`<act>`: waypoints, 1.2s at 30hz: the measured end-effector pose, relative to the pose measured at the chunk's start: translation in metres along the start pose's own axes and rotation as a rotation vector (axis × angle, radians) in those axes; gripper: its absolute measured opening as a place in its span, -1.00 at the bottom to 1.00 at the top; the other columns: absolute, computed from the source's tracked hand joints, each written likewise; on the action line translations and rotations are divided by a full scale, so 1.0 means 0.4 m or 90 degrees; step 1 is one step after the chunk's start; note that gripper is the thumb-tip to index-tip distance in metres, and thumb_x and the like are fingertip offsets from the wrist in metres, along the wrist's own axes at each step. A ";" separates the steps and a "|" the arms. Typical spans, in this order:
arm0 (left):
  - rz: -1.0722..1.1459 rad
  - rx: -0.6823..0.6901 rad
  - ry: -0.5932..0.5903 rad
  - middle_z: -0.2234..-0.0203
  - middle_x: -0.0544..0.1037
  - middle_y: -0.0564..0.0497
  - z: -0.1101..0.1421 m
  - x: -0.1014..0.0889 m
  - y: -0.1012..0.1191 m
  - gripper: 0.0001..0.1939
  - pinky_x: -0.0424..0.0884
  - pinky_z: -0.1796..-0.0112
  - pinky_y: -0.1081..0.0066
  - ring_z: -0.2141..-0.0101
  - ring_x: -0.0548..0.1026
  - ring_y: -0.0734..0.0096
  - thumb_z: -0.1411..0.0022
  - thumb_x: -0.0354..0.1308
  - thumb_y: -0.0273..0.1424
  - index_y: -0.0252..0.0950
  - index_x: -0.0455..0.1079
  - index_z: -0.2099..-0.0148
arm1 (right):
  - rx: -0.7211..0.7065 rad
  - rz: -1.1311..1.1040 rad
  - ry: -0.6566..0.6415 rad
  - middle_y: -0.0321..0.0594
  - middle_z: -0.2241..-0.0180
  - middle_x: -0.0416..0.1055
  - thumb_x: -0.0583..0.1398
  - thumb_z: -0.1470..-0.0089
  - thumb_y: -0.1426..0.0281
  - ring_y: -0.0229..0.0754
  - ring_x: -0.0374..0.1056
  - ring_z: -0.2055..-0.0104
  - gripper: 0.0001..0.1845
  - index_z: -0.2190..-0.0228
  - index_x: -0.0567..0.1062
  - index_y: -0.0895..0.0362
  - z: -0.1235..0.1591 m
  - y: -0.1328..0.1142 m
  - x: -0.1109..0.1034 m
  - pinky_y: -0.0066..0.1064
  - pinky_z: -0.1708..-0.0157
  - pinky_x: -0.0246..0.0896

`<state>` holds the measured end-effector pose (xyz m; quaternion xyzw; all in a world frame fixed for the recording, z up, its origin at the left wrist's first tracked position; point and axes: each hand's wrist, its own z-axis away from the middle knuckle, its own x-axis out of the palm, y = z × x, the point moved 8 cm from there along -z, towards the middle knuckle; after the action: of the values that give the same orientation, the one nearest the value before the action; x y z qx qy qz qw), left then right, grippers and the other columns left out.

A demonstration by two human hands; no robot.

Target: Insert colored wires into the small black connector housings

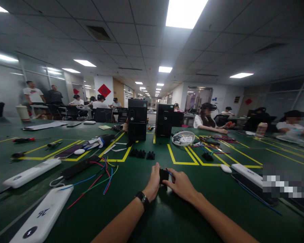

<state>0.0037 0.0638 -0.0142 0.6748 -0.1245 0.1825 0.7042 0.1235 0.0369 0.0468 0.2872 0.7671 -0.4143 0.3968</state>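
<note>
Black part (pixel 163 176), small and blocky in outline: located directly between the two hands, in front of the wearer and on the near side of the green table (pixel 131 219). Its longer visible side appears to run away from the wearer, up the gap between the palms; fingers cover the edges, so the true long axis cannot be confirmed.

Left hand (pixel 154 180): against the left side of the part, fingers extended together and pointing forward, bracing it. Right hand (pixel 181 184): on the right side, thumb and fingers curled in to pinch it. Both hands are in contact, so neither is judged nearer. The right fingers meet the part from the side, roughly across its apparent length. A blue strand (pixel 169 172) shows at the right fingertips; whether it is gripped or attached cannot be told.

Wrist: black watch (pixel 143 199) on the left arm.

Beyond the fingertips, slightly left and apart from them: a row of black pieces (pixel 142 154) on the table. Farther back, two black towers (pixel 164 120) stand upright side by side. Left of the left hand, well apart: loose coloured wires (pixel 108 175). Right of the towers: white basket (pixel 183 138).
</note>
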 end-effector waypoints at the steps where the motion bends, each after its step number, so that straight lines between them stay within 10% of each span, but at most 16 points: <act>1: -0.027 0.063 0.037 0.38 0.41 -0.02 -0.003 -0.013 0.025 -0.62 0.28 0.30 0.42 0.34 0.39 0.35 -0.17 0.05 -0.04 -0.28 0.30 0.22 | 0.008 0.010 0.001 -0.19 0.40 0.49 0.17 -0.05 0.11 -0.15 0.38 0.40 -0.48 0.00 0.40 0.11 -0.017 0.021 -0.006 -0.44 0.41 0.08; 6: -0.203 0.381 0.055 0.33 0.37 -0.02 0.055 0.004 0.150 -0.89 0.18 0.17 0.44 0.24 0.31 0.32 -0.21 0.09 -0.33 -0.25 0.35 0.26 | 0.055 0.023 -0.063 -0.07 0.25 0.51 0.17 -0.05 0.18 -0.08 0.40 0.23 -0.56 0.09 0.49 0.17 -0.147 0.133 0.011 -0.40 0.27 0.16; 14: -0.653 0.559 -0.446 0.36 0.41 -0.01 0.227 0.205 0.091 -0.88 0.21 0.18 0.41 0.28 0.31 0.36 -0.22 -0.03 -0.52 -0.28 0.30 0.23 | 0.043 -0.022 -0.064 -0.08 0.07 0.45 0.14 -0.08 0.30 -0.11 0.37 0.10 -0.57 0.01 0.44 0.17 -0.317 0.161 0.091 -0.40 0.10 0.16; 36: -0.806 0.646 -0.554 0.30 0.53 0.08 0.211 0.232 -0.003 -0.85 0.23 0.29 0.45 0.25 0.45 0.42 -0.22 0.06 -0.31 -0.23 0.28 0.18 | 0.089 0.040 -0.056 0.04 0.18 0.47 0.08 -0.15 0.29 -0.05 0.40 0.15 -0.47 -0.11 0.27 0.27 -0.404 0.142 0.124 -0.35 0.17 0.16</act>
<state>0.0938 -0.0121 0.0288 0.8542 0.1088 -0.4742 0.1830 0.0818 0.2099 0.0370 0.3198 0.7090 -0.4660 0.4218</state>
